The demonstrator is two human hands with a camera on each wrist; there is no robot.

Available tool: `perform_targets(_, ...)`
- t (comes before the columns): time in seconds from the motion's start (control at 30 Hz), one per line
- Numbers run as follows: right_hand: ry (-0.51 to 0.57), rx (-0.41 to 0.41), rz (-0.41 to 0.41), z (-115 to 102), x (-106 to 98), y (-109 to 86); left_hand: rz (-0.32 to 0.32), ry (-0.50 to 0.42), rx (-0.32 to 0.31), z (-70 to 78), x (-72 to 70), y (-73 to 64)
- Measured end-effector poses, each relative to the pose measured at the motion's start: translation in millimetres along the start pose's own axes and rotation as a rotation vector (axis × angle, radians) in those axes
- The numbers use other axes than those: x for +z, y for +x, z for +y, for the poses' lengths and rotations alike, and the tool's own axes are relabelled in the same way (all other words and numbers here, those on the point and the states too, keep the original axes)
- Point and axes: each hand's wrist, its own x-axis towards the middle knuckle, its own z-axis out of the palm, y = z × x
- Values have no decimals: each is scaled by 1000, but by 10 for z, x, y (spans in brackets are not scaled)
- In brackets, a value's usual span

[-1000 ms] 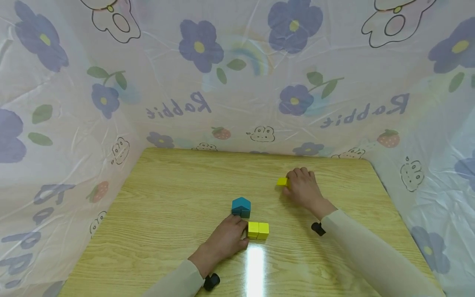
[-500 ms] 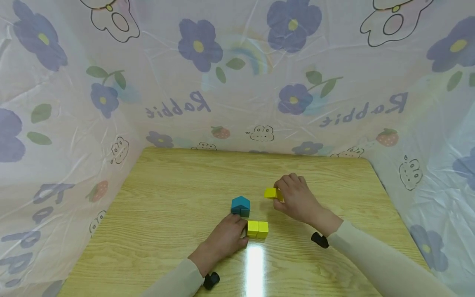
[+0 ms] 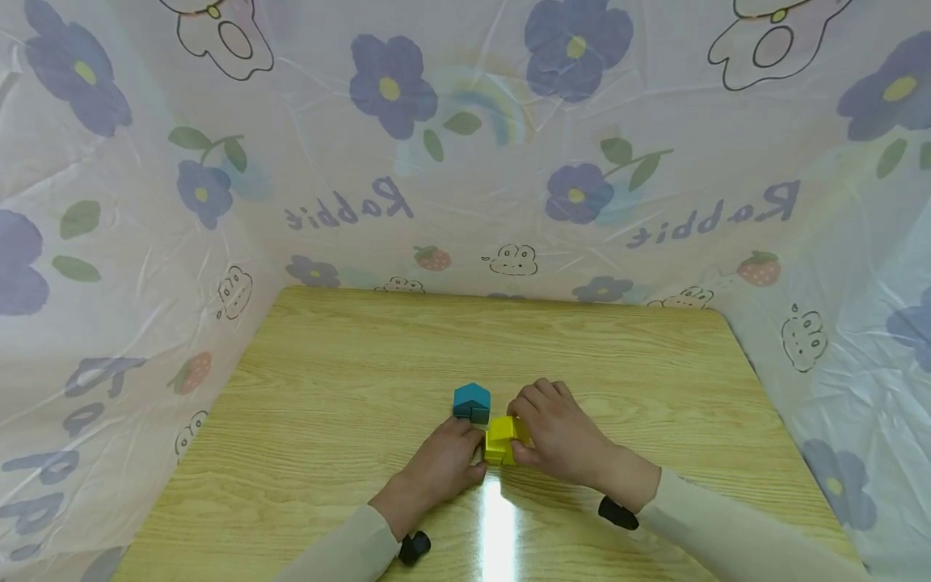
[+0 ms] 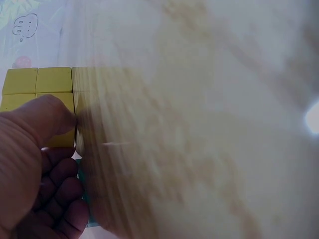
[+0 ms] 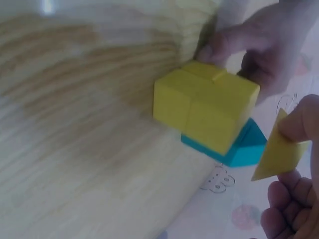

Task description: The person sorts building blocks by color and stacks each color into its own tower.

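Yellow cube blocks (image 3: 494, 454) are stacked two high, side by side, near the middle of the table. My left hand (image 3: 442, 465) is at their left side; its thumb (image 4: 47, 117) lies against a cube and its other fingers curl beside the far edge. My right hand (image 3: 558, 432) pinches a yellow triangular block (image 5: 279, 149) between thumb and fingers. In the head view this block overlaps the stack, but the right wrist view shows it apart from the cubes. Just behind the stack stand blue blocks (image 3: 472, 401) with a peaked shape, close to my left fingertips.
The wood-grain table (image 3: 349, 364) carries a bright light reflection near its front. A patterned sheet (image 3: 465, 178) with flowers and rabbits rises behind and along both sides. A small black device sits under each wrist.
My right hand has brought the yellow triangular block from the back right, toward me and to the left, up to the yellow stack. My left hand and the blue blocks stay in place.
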Motion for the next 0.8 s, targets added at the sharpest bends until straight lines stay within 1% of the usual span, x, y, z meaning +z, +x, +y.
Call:
perform_targets(0.23, -15, -11, -17, -58, 61, -29, 17, 1, 11, -3, -4, 0)
perform_targets(0.57, -43, -34, -21, -67, 121, -31, 12, -8, 13, 0, -7, 3)
perform_targets(0.8, -57, -25, -26, -64, 145, -38, 16, -5, 16, -3, 1, 4)
